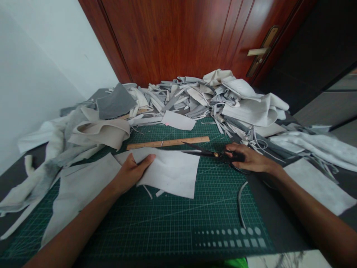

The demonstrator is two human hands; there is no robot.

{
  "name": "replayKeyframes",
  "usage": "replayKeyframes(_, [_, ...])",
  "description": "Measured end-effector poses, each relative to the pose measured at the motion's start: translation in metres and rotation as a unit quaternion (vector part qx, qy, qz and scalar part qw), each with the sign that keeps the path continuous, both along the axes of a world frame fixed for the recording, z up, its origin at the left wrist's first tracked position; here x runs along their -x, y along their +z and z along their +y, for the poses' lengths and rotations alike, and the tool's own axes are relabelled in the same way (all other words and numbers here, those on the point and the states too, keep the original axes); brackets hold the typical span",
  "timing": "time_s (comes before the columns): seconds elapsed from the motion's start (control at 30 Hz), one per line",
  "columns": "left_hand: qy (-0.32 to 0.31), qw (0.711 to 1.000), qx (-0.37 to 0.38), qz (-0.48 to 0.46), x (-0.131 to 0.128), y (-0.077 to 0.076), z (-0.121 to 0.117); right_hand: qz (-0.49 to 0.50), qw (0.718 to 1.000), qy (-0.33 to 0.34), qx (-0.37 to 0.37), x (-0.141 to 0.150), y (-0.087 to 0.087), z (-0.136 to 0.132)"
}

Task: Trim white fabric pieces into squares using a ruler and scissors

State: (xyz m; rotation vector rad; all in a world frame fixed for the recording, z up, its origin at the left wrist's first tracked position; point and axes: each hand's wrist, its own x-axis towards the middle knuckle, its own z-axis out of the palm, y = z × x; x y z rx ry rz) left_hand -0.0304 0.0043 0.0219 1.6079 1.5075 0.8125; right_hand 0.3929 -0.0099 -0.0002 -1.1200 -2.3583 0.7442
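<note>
My left hand (136,169) grips a piece of white fabric (175,173) near its left end, thumb on top and fingers underneath. The piece is held a little above the green cutting mat (173,227). In my right hand (245,156) is a pair of black scissors (216,154), fingers through the handles. Their blades are parted and point left, with the lower blade along the far edge of the white fabric. A wooden ruler (178,142) lies just beyond the blades. Under my left forearm a larger pale fabric sheet (83,182) is spread on the mat.
A heap of grey and white fabric strips (178,93) runs along the back, before a wooden door (178,37). Folded cream fabric (103,130) lies at the left, more white cloth (251,108) at the right. A small white piece (180,121) and a grey strip (240,204) rest on the mat.
</note>
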Motion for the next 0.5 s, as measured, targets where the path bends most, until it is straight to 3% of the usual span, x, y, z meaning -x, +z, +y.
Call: replayKeyframes(0.5, [0.000,1.000,0.004,-0.014,-0.0009,0.0005,0.0001,0.009,1.000,-0.001,0.014,0.0027,0.0017,-0.0013])
